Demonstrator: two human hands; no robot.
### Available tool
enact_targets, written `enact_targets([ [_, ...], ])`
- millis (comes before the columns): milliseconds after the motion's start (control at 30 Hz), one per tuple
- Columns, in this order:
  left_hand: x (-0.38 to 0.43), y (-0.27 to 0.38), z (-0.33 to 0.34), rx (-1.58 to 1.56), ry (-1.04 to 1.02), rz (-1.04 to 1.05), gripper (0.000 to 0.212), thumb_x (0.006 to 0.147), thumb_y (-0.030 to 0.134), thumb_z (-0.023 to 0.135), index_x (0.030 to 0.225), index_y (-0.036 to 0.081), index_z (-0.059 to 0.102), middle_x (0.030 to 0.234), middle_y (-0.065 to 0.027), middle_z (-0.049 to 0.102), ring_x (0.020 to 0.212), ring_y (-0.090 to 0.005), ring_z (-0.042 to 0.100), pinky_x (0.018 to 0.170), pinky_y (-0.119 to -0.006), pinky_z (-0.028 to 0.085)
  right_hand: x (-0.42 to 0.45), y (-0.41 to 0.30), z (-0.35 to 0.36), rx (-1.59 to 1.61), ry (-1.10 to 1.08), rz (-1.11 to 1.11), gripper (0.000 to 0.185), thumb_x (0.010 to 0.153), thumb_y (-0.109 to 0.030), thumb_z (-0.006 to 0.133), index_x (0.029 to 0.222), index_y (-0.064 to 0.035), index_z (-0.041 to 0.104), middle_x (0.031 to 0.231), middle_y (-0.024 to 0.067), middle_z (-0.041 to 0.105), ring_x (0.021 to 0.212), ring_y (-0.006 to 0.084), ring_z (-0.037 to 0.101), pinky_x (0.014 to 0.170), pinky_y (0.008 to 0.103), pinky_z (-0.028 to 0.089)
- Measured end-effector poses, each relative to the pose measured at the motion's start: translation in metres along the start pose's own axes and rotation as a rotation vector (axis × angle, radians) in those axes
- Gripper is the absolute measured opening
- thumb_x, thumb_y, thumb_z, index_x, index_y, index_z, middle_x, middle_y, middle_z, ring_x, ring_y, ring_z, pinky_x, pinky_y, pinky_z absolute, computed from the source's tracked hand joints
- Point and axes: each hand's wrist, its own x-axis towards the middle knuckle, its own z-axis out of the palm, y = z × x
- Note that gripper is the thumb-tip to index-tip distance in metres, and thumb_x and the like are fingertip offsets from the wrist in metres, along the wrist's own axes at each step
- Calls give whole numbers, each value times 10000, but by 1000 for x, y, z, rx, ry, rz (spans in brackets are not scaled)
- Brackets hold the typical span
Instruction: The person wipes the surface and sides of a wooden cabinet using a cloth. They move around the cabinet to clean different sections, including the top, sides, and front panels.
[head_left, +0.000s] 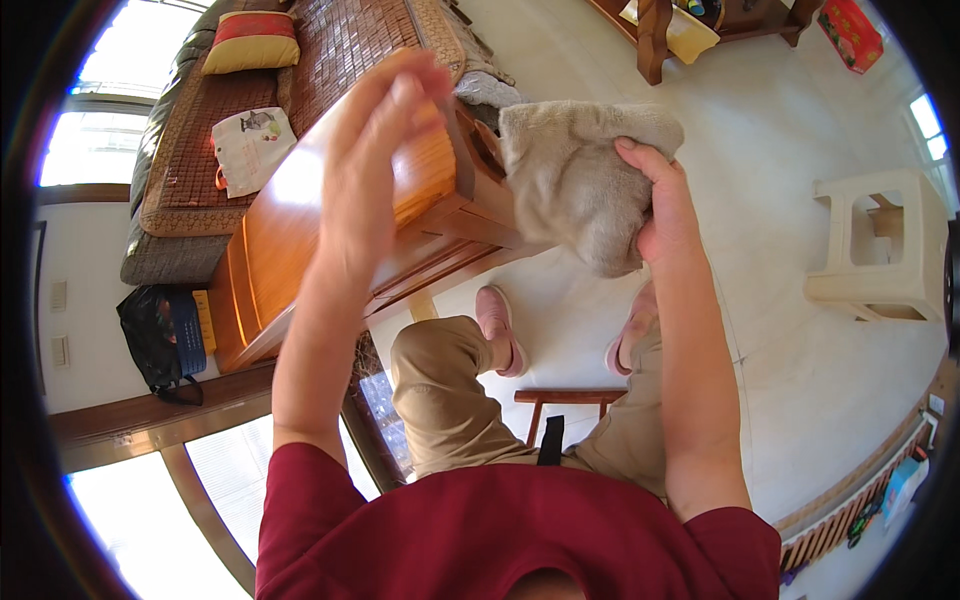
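A folded, fuzzy grey-beige cloth (574, 180) hangs in the air in front of me, to the right of the wooden cabinet. My right hand (666, 202) grips its right side, with the thumb on top and the other fingers hidden underneath. My left hand (379, 124) is raised over the polished wooden cabinet (424, 180), blurred by motion. Nothing shows in it, and the thumb stands apart from the fingers. A gap separates the left hand from the cloth.
Beyond the cabinet is a sofa (184, 180) bearing a cushion (251, 45) and a white bag (253, 150). A black bag (154, 337) sits by the cabinet's left end. On the right stands a plastic stool (847, 255); a wooden table (651, 45) is farther off.
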Motion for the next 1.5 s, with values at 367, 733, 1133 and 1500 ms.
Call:
enact_targets([
  [367,173,-123,-4,118,-59,-33,314,1077,298,589,1249,67,717,1133,-40,755,1081,-124,674,953,-291,474,82,79,22,-378,-102,72,322,838,-102,741,1108,54,661,965,100,699,854,164,657,730,328,546],
  [733,165,-97,8,6,-80,-77,358,1086,355,553,1225,72,724,1093,-37,764,1055,-113,671,942,-291,470,129,123,63,-1022,-286,-570,464,778,-72,733,1225,9,642,1289,154,548,1232,368,499,1061,426,452],
  [1133,167,-94,11,7,-96,-92,365,1081,357,554,1230,67,720,1095,-40,758,1081,-118,656,962,-300,450,195,118,89,-898,-175,-290,450,793,-213,713,1152,45,633,1177,252,666,1149,473,596,979,511,498],
  [1500,164,-89,18,-33,-52,-104,400,1058,345,590,1213,-9,694,1034,-88,742,1059,-158,655,938,-315,492,207,123,98,-1247,-212,-346,482,788,-252,702,1164,38,618,1173,260,695,1131,429,649,970,502,517],
])
